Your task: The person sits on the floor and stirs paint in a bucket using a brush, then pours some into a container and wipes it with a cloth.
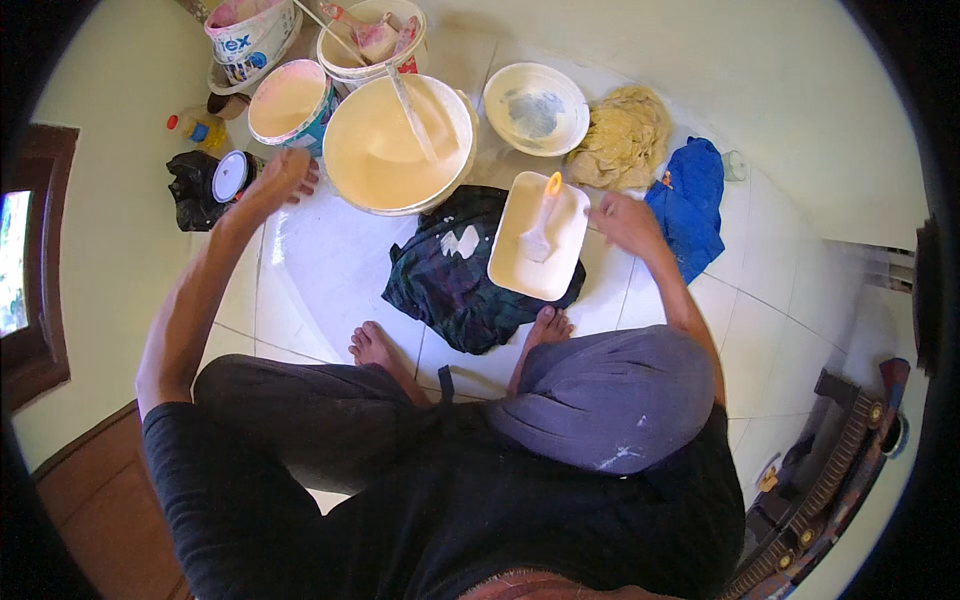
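Observation:
My left hand [288, 178] hovers beside a small teal bucket [318, 128] of cream paint and left of a large white bucket [468, 160]. Its fingers are loosely bent and apart, with nothing in them. At the right edge of a cream rectangular tray [512, 262] is my right hand [625, 222], slightly blurred, fingers loosely extended and holding nothing I can see; whether they touch the rim I cannot tell. A paintbrush [545, 220] with a yellow-orange handle tip lies in the tray. Across the large bucket, a pale flat stick [410, 115] leans in cream paint.
The tray rests partly on a dark cloth [450, 290] with white paint spots. Behind are a white bowl [560, 112], a yellowish cloth [625, 135], a blue cloth [690, 205] and a bucket with brushes [415, 62]. A lidded can [232, 175] stands left, near a bottle [205, 132].

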Demonstrator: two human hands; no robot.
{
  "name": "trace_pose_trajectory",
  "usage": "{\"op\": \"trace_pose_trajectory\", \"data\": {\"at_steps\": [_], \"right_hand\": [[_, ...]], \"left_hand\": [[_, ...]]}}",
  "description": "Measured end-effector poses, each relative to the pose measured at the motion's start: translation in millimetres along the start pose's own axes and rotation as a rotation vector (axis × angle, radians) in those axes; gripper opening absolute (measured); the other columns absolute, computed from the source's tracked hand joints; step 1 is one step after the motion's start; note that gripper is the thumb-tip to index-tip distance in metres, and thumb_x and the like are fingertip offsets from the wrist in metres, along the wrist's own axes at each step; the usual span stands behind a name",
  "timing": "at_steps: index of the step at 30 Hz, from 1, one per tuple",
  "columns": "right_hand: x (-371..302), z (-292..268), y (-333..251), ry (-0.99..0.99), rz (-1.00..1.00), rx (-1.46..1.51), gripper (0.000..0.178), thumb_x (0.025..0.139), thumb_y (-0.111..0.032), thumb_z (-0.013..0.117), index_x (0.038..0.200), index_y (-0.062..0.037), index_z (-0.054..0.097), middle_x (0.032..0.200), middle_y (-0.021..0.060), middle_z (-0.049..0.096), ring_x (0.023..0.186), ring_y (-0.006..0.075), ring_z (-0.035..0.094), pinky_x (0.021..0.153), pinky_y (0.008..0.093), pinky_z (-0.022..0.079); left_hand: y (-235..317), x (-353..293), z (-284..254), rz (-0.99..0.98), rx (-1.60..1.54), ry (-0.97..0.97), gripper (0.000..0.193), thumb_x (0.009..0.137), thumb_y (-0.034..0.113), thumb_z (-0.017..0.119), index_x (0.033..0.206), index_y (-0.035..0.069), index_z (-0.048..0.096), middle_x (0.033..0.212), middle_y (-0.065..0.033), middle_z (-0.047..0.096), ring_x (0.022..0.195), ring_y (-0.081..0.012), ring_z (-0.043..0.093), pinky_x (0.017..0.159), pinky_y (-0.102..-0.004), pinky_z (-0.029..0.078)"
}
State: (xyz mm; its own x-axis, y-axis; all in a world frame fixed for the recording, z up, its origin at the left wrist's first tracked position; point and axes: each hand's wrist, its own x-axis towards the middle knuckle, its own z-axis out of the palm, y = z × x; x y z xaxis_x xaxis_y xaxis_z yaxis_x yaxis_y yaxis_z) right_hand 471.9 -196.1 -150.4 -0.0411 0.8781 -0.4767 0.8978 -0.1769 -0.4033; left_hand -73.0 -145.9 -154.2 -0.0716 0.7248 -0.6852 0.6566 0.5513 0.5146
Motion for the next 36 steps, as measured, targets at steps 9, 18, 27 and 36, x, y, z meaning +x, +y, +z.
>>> {"op": "trace_pose_trajectory", "data": {"at_steps": [9,18,27,36], "right_hand": [[107.2,-43.6,-154.5,-0.056,-0.610,0.038,0.053,0.094,-0.048,0.047,0.094,0.0021,0.063,0.090,0.0210,0.067,0.085,0.0372,0.064,0.078,0.0455,0.049],[144.2,8.4,-190.9,-0.033,-0.530,0.206,0.053,0.093,-0.043,0.040,0.083,0.0040,0.062,0.070,0.0190,0.064,0.058,0.0277,0.064,0.069,0.0424,0.052],[124.2,1.0,-193.9,-0.018,-0.398,0.244,0.058,0.089,-0.052,0.044,0.067,-0.0012,0.062,0.058,0.0151,0.060,0.054,0.0255,0.063,0.058,0.0387,0.053],[92.2,-9.6,-199.7,-0.014,-0.341,0.007,0.089,0.067,-0.089,0.051,0.056,-0.0010,0.058,0.050,0.0113,0.057,0.044,0.0233,0.060,0.048,0.0367,0.053]], "left_hand": [[46.0,-9.0,12.3,0.265,0.012,0.088,0.064,0.096,0.057,0.037,0.132,0.005,0.052,0.113,-0.0161,0.062,0.096,-0.0254,0.064,0.068,-0.0371,0.060],[41.2,-21.1,30.4,0.245,-0.409,0.041,0.061,0.098,0.055,0.040,0.120,0.000,0.056,0.097,-0.0134,0.067,0.078,-0.0211,0.070,0.065,-0.0329,0.060],[48.4,-35.7,54.1,0.334,-0.655,0.031,0.033,0.100,0.039,0.048,0.100,0.007,0.059,0.085,-0.0028,0.064,0.070,-0.0118,0.065,0.063,-0.0283,0.057],[60.3,-60.0,61.6,0.438,-0.687,0.165,0.027,0.096,0.037,0.057,0.084,0.012,0.061,0.073,0.0026,0.060,0.060,-0.0050,0.055,0.056,-0.0215,0.046]]}}
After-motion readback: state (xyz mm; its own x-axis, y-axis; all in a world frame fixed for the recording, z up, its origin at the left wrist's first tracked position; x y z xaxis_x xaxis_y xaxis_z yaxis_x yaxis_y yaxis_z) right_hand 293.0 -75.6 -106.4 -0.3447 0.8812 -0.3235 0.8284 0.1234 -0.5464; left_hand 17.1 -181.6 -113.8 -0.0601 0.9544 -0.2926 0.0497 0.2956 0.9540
